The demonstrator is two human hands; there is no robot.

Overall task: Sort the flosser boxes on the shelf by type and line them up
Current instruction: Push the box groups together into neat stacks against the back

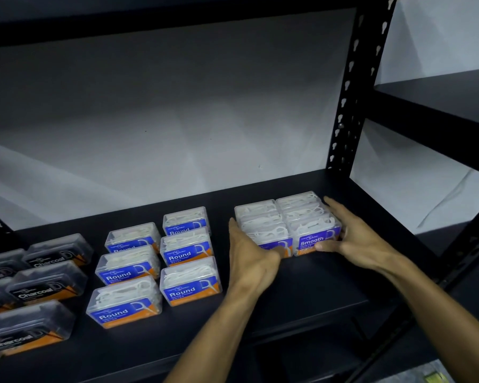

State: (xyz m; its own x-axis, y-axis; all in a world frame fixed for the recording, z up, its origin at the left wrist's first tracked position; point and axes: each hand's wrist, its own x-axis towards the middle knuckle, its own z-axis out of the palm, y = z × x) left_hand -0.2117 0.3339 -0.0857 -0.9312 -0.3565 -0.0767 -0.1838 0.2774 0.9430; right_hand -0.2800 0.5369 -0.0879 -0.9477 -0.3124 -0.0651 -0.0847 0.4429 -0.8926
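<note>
- The Charcoal boxes (46, 286) are sitting at the lower left of the frame, and the leftmost ones are getting cut off by the edge, so I can't count them.
- They're also in pretty deep shadow; only a few labels are readable.
- The Round boxes (187, 248) are sitting left of centre in two columns of three, labels facing the camera, columns just beside each other but not perfectly square.
- The Smooth boxes (313, 230) are packed touching in a block right of centre. Only the front right label is fully showing; the ones behind are just clear lids with white flossers inside, so their type is a guess I'm not making.
- The left hand (250, 252) is pressing flat against the left side of that block, fingers straight, and covering most of the front left box's label.
- The right hand (354, 236) is cupping the right side, fingers running along the wall and thumb on the front face. The fingertips are hidden behind the block.
- The shelf (302, 294) is showing bare dark surface in front of the block, between it and the Round boxes, and behind every group back to the pale wall (163, 120).
- The upright post (351, 106) is standing at the back right corner, near the block.
</note>
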